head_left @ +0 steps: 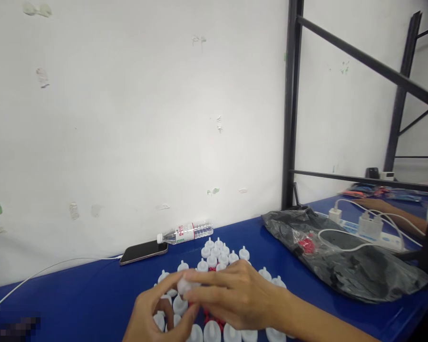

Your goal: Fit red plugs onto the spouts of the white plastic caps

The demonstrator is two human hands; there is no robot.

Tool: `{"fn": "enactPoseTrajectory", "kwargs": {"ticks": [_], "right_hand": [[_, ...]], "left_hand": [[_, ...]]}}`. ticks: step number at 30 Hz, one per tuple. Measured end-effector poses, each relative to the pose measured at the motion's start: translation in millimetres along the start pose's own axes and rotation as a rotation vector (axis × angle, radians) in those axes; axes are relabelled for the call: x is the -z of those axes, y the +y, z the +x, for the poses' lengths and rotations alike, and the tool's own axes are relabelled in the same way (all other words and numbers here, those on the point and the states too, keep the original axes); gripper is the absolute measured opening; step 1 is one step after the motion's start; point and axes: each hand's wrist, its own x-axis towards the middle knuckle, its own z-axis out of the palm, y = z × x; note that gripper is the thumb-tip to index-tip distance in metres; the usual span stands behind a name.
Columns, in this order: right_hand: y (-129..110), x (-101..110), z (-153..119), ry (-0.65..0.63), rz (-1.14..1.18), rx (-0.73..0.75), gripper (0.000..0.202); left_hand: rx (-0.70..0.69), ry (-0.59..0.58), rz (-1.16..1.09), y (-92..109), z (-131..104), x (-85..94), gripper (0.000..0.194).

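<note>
A white, rounded plastic cap [184,285] is raised over the table between my two hands. My left hand [151,311] curls round from the left, its index finger against the cap and its thumb below. From the right, the fingertips of my right hand [240,294] press on the same cap and partly cover it. Under and around both hands stand several white caps with spouts [212,331], mostly spout up. Small red pieces [214,320] lie among them, partly hidden by my right hand.
A charging phone [144,251] and a plastic water bottle [189,232] lie along the wall. At the right, a black plastic bag [356,278] spreads beside a power strip [388,240] with white cables. A black metal rack post [290,104] stands behind. Another person's arm [388,211] rests beyond the rack.
</note>
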Motion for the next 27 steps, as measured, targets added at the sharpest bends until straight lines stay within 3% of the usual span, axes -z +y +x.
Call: {"fn": "enactPoseTrajectory", "kwargs": {"ticks": [3, 6, 10, 17, 22, 27], "right_hand": [[3, 6, 4, -0.022, 0.050, -0.158, 0.034], [7, 5, 4, -0.128, 0.062, -0.252, 0.026], [11, -2, 1, -0.275, 0.084, -0.264, 0.026], [20, -19, -6, -0.367, 0.128, -0.247, 0.022], [25, -29, -12, -0.390, 0.106, -0.193, 0.020], [23, -25, -9, -0.398, 0.086, -0.237, 0.011]], "left_hand": [[-0.095, 0.083, 0.209, -4, 13, 17.9, 0.054], [-0.027, 0.076, 0.358, -10, 29, 37.8, 0.054], [0.076, 0.007, 0.483, -20, 44, 52.3, 0.050], [0.066, -0.120, 0.500, -36, 43, 48.7, 0.039], [0.076, -0.156, 0.459, -43, 40, 40.5, 0.037], [0.091, -0.136, 0.427, -51, 38, 38.5, 0.038]]}}
